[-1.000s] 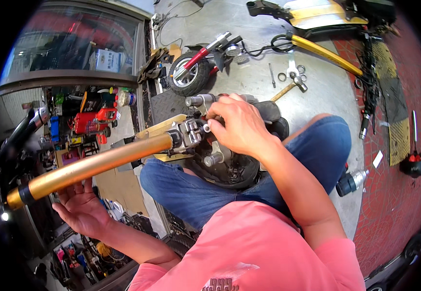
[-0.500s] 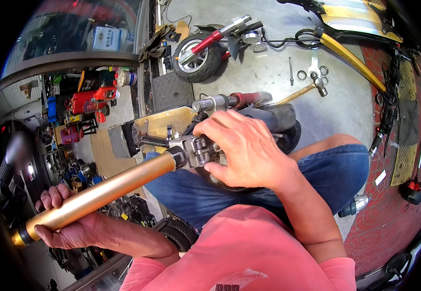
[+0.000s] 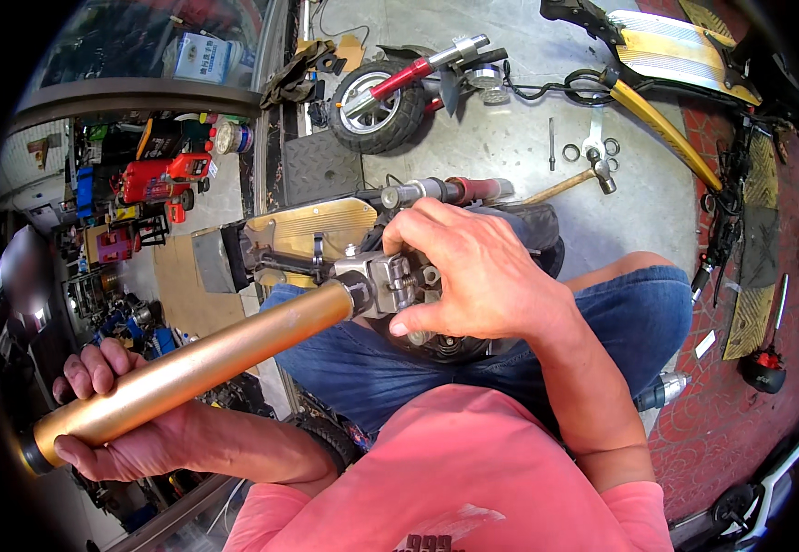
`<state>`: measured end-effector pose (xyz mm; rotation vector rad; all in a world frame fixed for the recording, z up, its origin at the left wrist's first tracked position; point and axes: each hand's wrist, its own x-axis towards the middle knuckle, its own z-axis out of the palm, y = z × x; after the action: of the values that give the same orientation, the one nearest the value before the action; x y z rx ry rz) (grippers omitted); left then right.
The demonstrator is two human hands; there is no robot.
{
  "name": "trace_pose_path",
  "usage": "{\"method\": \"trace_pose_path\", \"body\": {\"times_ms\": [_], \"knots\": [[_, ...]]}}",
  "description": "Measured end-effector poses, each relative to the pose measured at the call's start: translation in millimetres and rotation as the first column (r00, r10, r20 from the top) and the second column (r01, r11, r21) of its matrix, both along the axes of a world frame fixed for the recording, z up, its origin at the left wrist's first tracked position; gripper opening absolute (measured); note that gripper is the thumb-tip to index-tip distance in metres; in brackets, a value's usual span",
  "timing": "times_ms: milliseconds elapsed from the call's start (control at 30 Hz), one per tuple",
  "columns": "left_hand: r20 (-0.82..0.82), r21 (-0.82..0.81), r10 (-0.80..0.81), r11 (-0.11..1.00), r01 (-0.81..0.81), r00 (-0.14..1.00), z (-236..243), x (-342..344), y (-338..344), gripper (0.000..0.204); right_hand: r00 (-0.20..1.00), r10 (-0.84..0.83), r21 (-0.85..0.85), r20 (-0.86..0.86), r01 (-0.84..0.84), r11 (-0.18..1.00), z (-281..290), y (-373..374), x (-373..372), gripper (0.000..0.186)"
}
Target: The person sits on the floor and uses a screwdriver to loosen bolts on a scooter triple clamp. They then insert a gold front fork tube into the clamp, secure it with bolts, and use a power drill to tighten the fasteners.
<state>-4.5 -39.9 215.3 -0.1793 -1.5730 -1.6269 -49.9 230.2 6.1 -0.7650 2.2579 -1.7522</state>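
A long gold tube [image 3: 202, 363], the stem of an electric scooter, slants from the lower left toward the middle. My left hand [image 3: 114, 414] is closed around its outer end, near a black ring. At its inner end sits a silver metal folding joint [image 3: 383, 283] with bolts. My right hand [image 3: 487, 276] curves over the right side of this joint, thumb below and fingers above, some fingertips hidden. Behind the joint lies the scooter's gold ribbed deck [image 3: 312, 230]. A red and silver fork tube [image 3: 459, 190] is just beyond my right hand.
On the grey floor ahead are a hammer [image 3: 560, 187], a wrench [image 3: 593, 138], metal rings and a wheel with a red fork arm [image 3: 376, 106]. Another gold scooter [image 3: 671, 124] lies at the far right. A power tool [image 3: 664, 391] rests beside my right knee. Red tools [image 3: 156, 182] stand on the left.
The gold tube and its joint have shifted slightly to the right. Both hands keep their places on them, and more of the joint's bolts shows beside my right thumb.
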Motion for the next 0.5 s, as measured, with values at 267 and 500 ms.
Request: {"method": "trace_pose_path", "body": {"times_ms": [267, 500], "knots": [[-0.006, 0.007, 0.034, 0.999, -0.034, 0.999, -6, 0, -19, 0.050, 0.998, 0.058, -0.013, -0.025, -0.058, 0.998, 3, -8, -7, 0.059], [0.206, 0.354, -0.086, 0.935, 0.008, 0.975, -38, 10, -111, 0.043, 0.998, -0.061, -0.102, -0.027, 0.058, 0.993, 2, -19, 4, 0.071]]}}
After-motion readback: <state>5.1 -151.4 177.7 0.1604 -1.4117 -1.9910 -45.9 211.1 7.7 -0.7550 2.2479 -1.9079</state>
